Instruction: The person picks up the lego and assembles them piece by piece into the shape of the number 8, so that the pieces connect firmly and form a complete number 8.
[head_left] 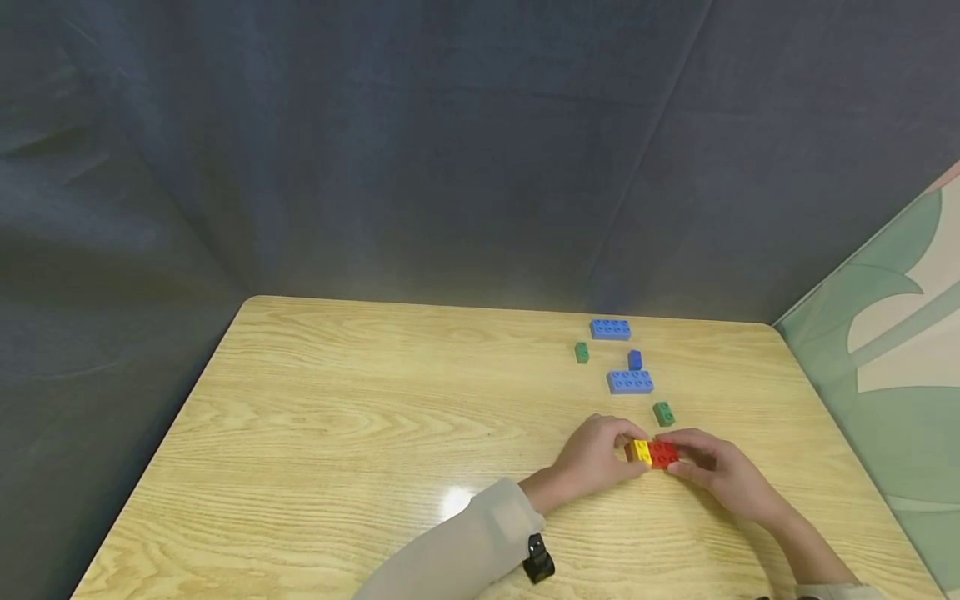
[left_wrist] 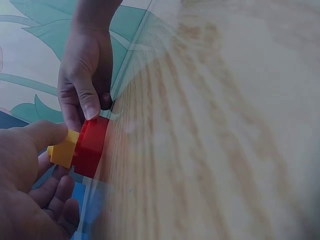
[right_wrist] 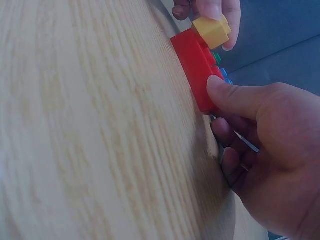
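Red and yellow plastic is sitting between the two hands near the front right of the wooden surface [head_left: 337, 433]. The right hand [head_left: 712, 471] is curling its fingers [right_wrist: 235, 97] round one end of the red brick [head_left: 663, 453], thumb pressed flat against the side, which looks like a bracing grip that is keeping the brick from sliding on the smooth wood. The left hand [head_left: 596, 458] is pinching the small yellow brick [head_left: 640, 451] with its fingers [left_wrist: 42, 135], thumb on top, and the yellow piece is sitting on the other end of the red one, studs upward. Whether it is fully seated I cannot tell. Both hands are resting low on the surface, probably for steadiness while the two pieces are being held together.

Just beyond the hands, a green brick [head_left: 663, 413] is lying by itself. Farther back a flat blue plate [head_left: 630, 382] is lying with a small blue brick [head_left: 634, 359] just behind it, and another green brick [head_left: 581, 352] is standing off to the left. A second blue plate [head_left: 610, 329] is lying near the far edge. These loose pieces are spread apart, within reach of either hand. A pale sleeve [head_left: 465, 542] is covering the left forearm, with a wrist camera [head_left: 537, 560] strapped beside it.
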